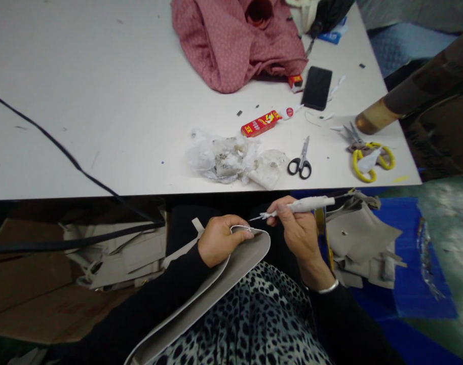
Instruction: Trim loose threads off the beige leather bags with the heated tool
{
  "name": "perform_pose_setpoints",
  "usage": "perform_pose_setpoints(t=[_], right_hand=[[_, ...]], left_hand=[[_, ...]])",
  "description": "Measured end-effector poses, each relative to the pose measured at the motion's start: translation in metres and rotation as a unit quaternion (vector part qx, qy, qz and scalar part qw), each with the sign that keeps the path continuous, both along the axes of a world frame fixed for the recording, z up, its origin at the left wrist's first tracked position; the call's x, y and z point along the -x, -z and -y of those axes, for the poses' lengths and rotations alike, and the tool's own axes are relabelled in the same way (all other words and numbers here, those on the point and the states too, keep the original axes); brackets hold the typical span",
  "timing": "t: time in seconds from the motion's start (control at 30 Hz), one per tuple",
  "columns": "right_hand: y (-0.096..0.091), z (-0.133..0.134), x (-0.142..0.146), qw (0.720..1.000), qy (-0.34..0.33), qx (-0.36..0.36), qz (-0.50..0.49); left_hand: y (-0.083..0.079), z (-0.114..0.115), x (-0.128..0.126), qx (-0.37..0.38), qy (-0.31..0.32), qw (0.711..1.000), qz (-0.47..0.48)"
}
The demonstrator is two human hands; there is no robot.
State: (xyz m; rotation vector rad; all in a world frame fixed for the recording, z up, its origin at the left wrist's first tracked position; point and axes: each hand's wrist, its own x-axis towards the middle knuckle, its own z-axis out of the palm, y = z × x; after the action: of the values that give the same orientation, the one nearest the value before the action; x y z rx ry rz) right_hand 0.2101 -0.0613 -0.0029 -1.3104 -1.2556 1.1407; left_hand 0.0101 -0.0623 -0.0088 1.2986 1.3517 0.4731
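Observation:
My left hand (221, 240) pinches the edge of a folded beige leather-like piece (239, 263), which lies across my lap and runs down to the lower left. A white thread loop shows at the pinched edge. In my right hand (300, 234) is an awl (311, 204) with a thick white handle, its thin tip pointing left toward that edge. Whether the tip touches the material I cannot tell. Beyond my hands, on the white table (83, 126), lie small black-handled scissors (300, 165) and crumpled clear plastic with a pale block (231, 157).
Yellow-handled scissors (372, 159), a black phone-like slab (317, 88), a red packet (261, 123) and a pink cloth (231, 45) lie on the table. A brown tube (414, 81) juts in at right. Beige pieces fill a cardboard box (30, 284) at left. A black cable (72, 159) crosses the left side.

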Motion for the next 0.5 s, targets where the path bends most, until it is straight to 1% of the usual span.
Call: perform_pose_setpoints(t=[0.13, 0.27, 0.5], right_hand=[[0.012, 0.011, 0.001, 0.999, -0.004, 0.031, -0.017], [0.018, 0.016, -0.001, 0.999, -0.024, 0.041, -0.009], [0.019, 0.016, -0.003, 0.996, -0.075, 0.010, 0.045]], left_hand=[[0.001, 0.000, -0.001, -0.005, 0.008, 1.000, -0.012], [0.001, 0.000, -0.003, -0.014, 0.011, 1.000, -0.016], [0.003, 0.002, -0.002, -0.017, 0.014, 1.000, -0.014]])
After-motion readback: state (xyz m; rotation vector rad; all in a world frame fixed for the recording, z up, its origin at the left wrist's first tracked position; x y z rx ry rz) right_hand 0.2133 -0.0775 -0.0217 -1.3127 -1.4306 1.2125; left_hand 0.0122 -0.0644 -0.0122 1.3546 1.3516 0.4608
